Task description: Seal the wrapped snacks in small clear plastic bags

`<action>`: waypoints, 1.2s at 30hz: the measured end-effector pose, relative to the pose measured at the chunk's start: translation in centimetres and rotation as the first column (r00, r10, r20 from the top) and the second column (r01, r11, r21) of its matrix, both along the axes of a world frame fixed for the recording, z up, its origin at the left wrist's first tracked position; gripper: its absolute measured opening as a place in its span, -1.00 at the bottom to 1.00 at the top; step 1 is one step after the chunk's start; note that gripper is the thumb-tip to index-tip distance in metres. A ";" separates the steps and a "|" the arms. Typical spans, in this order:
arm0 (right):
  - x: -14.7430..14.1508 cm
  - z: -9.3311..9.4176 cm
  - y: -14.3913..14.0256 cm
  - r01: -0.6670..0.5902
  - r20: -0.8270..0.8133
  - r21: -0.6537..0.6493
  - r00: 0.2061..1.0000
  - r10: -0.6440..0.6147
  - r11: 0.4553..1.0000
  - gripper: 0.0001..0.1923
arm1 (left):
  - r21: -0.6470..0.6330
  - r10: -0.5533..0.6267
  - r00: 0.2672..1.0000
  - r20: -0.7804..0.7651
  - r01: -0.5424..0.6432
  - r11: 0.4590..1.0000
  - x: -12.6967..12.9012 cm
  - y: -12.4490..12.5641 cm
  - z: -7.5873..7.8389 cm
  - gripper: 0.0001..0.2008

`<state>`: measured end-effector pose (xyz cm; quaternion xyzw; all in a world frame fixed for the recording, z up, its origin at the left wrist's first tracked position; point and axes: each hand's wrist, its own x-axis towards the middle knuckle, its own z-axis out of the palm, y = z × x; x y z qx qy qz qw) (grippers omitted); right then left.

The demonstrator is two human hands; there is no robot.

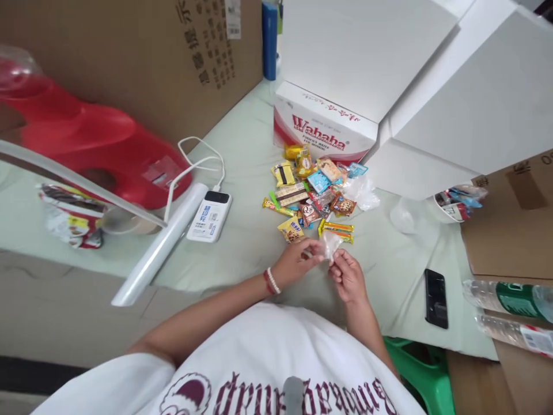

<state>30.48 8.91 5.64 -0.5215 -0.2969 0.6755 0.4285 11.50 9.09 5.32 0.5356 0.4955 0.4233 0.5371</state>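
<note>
Between my two hands is a small clear plastic bag [330,244], crumpled and see-through. My left hand [298,262], a beaded bracelet at its wrist, pinches the bag's left side. On the other side, the fingers of my right hand [349,275] are closed on its lower right edge. Just beyond lies a loose pile of wrapped snacks, with yellow stick packs [339,228], a yellow cookie packet [291,229], a brown packet [344,204] and a long wafer pack [291,195]. More crumpled clear plastic [363,192] rests at the pile's right side.
A Wahaha carton [324,129] stands behind the snacks. Left are a power bank [209,218] with a white cable, a white tube [159,245] and a large red object [99,138]. Right are a bowl of wrappers [447,210], a phone [436,298] and plastic bottles [510,297].
</note>
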 end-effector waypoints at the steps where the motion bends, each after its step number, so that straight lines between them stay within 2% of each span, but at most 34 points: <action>1: -0.8 0.2 -0.6 -0.024 -0.026 -0.025 0.999 0.024 0.999 -0.55 | -0.002 -0.003 1.000 0.028 0.003 1.000 0.3 0.4 -0.2 -0.77; 4: -1.7 0.5 -1.2 -0.058 -0.039 -0.065 0.998 0.056 0.996 -0.53 | -0.036 -0.058 0.992 0.115 0.062 0.997 0.7 0.9 -0.7 -0.71; 7: -1.0 0.7 -0.9 -0.117 -0.026 -0.104 0.993 0.115 0.988 -0.50 | -0.079 -0.134 0.972 0.192 0.151 0.985 0.2 0.4 -1.3 -0.63; 10: -0.1 0.9 -0.4 -0.183 -0.015 -0.140 0.983 0.183 0.973 -0.47 | -0.143 -0.150 0.959 0.239 0.188 0.972 -0.8 -0.2 -1.6 -0.57; 12: 0.1 1.1 -0.1 -0.170 0.009 -0.118 0.985 0.172 0.978 -0.47 | -0.223 -0.087 0.950 0.298 0.158 0.962 -1.5 -0.3 -1.7 -0.53; 15: -0.5 1.3 0.1 -0.159 0.123 0.048 0.981 0.152 0.986 -0.53 | -0.329 0.085 0.925 0.369 0.044 0.943 -2.2 -0.3 -1.6 -0.47; 17: -1.7 1.2 -0.1 -0.243 0.218 0.153 0.954 0.207 0.958 -0.57 | -0.350 0.151 0.909 0.388 -0.006 0.937 -2.3 -0.2 -1.6 -0.44; 20: -3.7 0.7 -0.3 -0.355 0.257 0.178 0.917 0.305 0.918 -0.59 | -0.349 0.162 0.898 0.409 -0.010 0.937 -2.0 -0.4 -1.7 -0.41; 24: -4.1 -0.1 0.1 -0.290 0.274 0.161 0.931 0.239 0.943 -0.65 | -0.375 0.200 0.888 0.415 -0.033 0.926 -2.3 -0.5 -2.4 -0.38; 29: -1.3 0.3 1.1 -0.185 0.209 0.069 0.964 0.167 0.980 -0.60 | -0.404 0.258 0.867 0.426 -0.074 0.912 -4.5 -0.2 -3.1 -0.39; 33: -0.2 0.7 1.0 -0.059 0.071 -0.032 0.996 0.061 0.998 -0.55 | -0.397 0.262 0.851 0.454 -0.070 0.915 -5.6 -0.2 -2.7 -0.41; 36: -0.7 0.7 0.6 -0.004 -0.038 -0.094 0.999 0.001 0.996 -0.53 | -0.361 0.241 0.886 0.395 -0.092 0.928 -5.4 -0.8 -1.8 -0.44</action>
